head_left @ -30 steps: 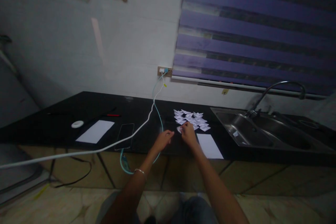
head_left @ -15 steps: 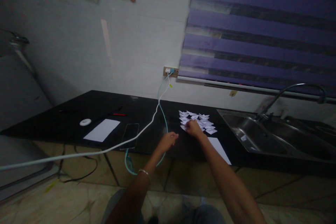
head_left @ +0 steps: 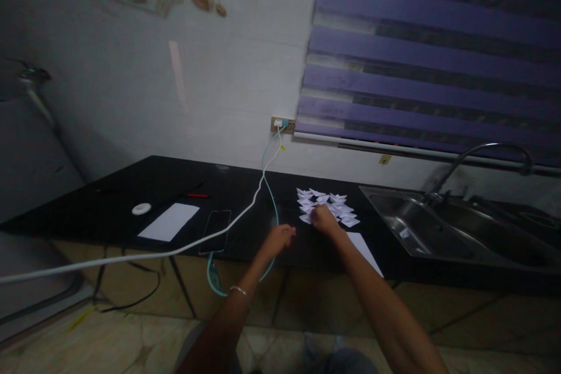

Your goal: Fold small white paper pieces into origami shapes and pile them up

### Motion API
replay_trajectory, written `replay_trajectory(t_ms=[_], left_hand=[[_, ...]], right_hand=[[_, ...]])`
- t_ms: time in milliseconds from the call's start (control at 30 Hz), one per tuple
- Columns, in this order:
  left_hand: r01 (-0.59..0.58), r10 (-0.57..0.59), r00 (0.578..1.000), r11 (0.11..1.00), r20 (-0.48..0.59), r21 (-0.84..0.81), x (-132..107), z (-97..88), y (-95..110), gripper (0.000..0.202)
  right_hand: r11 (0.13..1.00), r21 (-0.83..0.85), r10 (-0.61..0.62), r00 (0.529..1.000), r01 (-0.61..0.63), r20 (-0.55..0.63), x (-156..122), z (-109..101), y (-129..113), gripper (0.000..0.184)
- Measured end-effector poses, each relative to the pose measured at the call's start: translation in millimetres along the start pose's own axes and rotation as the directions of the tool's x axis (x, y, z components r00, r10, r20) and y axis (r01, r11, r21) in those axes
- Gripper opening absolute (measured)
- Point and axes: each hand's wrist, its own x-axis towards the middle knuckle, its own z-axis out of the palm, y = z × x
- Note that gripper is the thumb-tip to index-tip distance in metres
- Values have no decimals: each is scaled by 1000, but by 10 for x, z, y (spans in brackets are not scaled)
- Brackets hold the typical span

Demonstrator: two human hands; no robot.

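Note:
Several white folded paper boats (head_left: 337, 208) lie in close rows on the black countertop (head_left: 245, 187). My right hand (head_left: 325, 220) reaches down to the near left of the group, fingers closed at a paper boat there, which the hand partly covers. To the left, my left hand (head_left: 279, 238) hovers over the counter's front part with nothing in it, its fingers loosely bent and a little apart. A white paper sheet (head_left: 363, 252) lies partly under my right forearm.
Left on the counter are another paper sheet (head_left: 170, 222), a white roll of tape (head_left: 141, 209), a red pen (head_left: 198, 196) and a phone (head_left: 216, 231). A white cable (head_left: 239, 216) crosses from the wall socket (head_left: 283, 124). A steel sink (head_left: 429, 228) is at right.
The view has shifted slightly, so the scene sits a little lower. My right hand stays at the near left of the paper boats; my left hand is nearly still.

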Motion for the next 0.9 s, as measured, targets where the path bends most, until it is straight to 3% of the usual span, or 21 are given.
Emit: replay_trajectory(t_ms=[67, 167, 233, 300, 400, 467, 533, 633, 700, 900], left_hand=[[0, 0, 1000, 1000, 8, -2, -6, -4, 8, 47], [0, 0, 1000, 1000, 3, -2, -16, -7, 17, 47], [-23, 23, 1000, 1000, 1, -10, -18, -4, 13, 47], [-41, 41, 999, 999, 7, -11, -16, 0, 3, 47], [-12, 12, 1000, 1000, 17, -1, -2, 4, -17, 47], [4, -4, 1000, 1000, 25, -3, 9, 3, -29, 46], [-19, 19, 1000, 1000, 20, -10, 18, 0, -39, 45], [-32, 33, 999, 999, 20, -24, 21, -1, -48, 45], [-28, 29, 999, 999, 16, -18, 14, 1, -49, 45], [-37, 37, 999, 999, 19, -1, -42, 11, -21, 45]], right_hand=[[999, 45, -14, 999, 16, -30, -9, 12, 20, 20], [989, 144, 13, 988, 10, -153, -107, 0, 114, 39], [982, 189, 61, 974, -18, -220, -271, -21, 233, 43], [975, 198, 145, 966, -103, -215, -528, -26, 385, 44], [950, 146, 289, 954, -276, -75, -1013, 49, 600, 54], [935, 84, 339, 937, -346, 84, -1314, 154, 679, 75], [935, 19, 341, 912, -355, 228, -1532, 265, 691, 95], [944, -44, 322, 887, -326, 330, -1668, 356, 633, 120], [941, -73, 332, 868, -330, 370, -1671, 344, 580, 121], [943, -132, 332, 835, -305, 439, -1598, 178, 470, 102]])
